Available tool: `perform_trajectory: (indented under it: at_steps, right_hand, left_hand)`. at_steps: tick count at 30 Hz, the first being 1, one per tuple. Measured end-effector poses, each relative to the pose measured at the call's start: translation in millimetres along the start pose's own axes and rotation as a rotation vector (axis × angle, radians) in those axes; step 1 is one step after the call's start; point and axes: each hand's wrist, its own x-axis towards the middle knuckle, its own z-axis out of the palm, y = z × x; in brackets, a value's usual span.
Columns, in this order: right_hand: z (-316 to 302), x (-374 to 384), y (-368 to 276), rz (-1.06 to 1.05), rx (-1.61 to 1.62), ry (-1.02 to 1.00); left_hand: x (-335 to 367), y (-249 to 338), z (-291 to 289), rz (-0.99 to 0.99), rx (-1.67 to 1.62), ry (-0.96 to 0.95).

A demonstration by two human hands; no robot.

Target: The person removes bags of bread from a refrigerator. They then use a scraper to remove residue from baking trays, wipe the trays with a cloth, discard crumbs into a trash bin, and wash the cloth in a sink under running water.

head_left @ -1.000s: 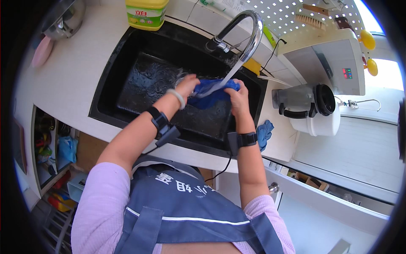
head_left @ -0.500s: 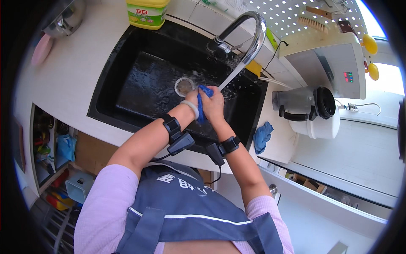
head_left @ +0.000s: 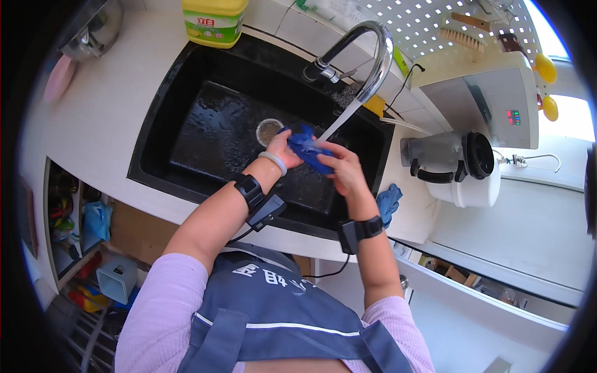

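A wet blue cloth [head_left: 302, 148] is spread between my two hands, under the running water of the chrome tap [head_left: 382, 46]. My left hand [head_left: 283, 149] holds its left side, with the palm partly beneath it. The right edge is pinched between the thumb and fingers of my right hand [head_left: 346, 166]. Both hands are over the black sink [head_left: 155, 133], close to its round drain [head_left: 269, 132]. Some of my left fingers are hidden by the cloth.
A yellow jug with a green label [head_left: 213, 25] stands behind the sink. On the right counter lie a crumpled blue cloth [head_left: 388, 202] and a blender jug [head_left: 444, 155], near a white boxy appliance [head_left: 491, 102]. A metal pot [head_left: 93, 34] sits at the far left.
My right hand has moved right, away from the left. The cloth, bunched between both hands before, is now opened out under the stream.
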Motion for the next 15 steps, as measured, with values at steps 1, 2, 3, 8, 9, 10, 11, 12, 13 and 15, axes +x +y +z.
perform_trajectory:
  at_steps: [1,2,3,8,9,10,11,12,13,15]
  right_hand:
    - [-16.1,2.7,1.2,0.009,-0.083,0.087]
    - [-32.8,6.1,1.7,0.042,-0.056,0.143]
    - [-43.1,5.2,-5.3,0.034,0.032,0.157]
    - [-63.3,8.4,-28.0,0.001,0.455,0.163]
    - [-62.8,11.8,-26.3,-0.037,0.494,0.176]
    - [-63.1,14.9,-25.0,-0.074,0.533,0.190]
    - [-63.4,17.3,-24.3,-0.106,0.559,0.209]
    - [-66.0,19.4,-24.4,-0.138,0.586,0.229]
    - [-68.3,21.2,-23.5,-0.169,0.612,0.249]
    - [-70.6,24.4,-17.6,-0.222,0.673,0.267]
  left_hand:
    - [5.1,-2.8,4.0,0.019,-0.034,0.032]
    - [9.0,-6.3,7.6,0.034,-0.066,0.069]
    - [12.4,-5.2,12.1,0.105,-0.091,0.037]
    - [-0.4,2.5,29.3,0.213,-0.126,-0.081]
    - [-5.4,3.4,32.2,0.199,-0.114,-0.100]
    - [-8.1,1.2,30.6,0.185,-0.089,-0.148]
    - [-10.5,2.8,26.8,0.179,-0.050,-0.126]
    - [-11.7,4.6,22.2,0.173,-0.011,-0.103]
    - [-12.1,6.7,17.3,0.166,0.028,-0.080]
    - [-4.5,12.6,4.7,0.107,-0.082,-0.034]
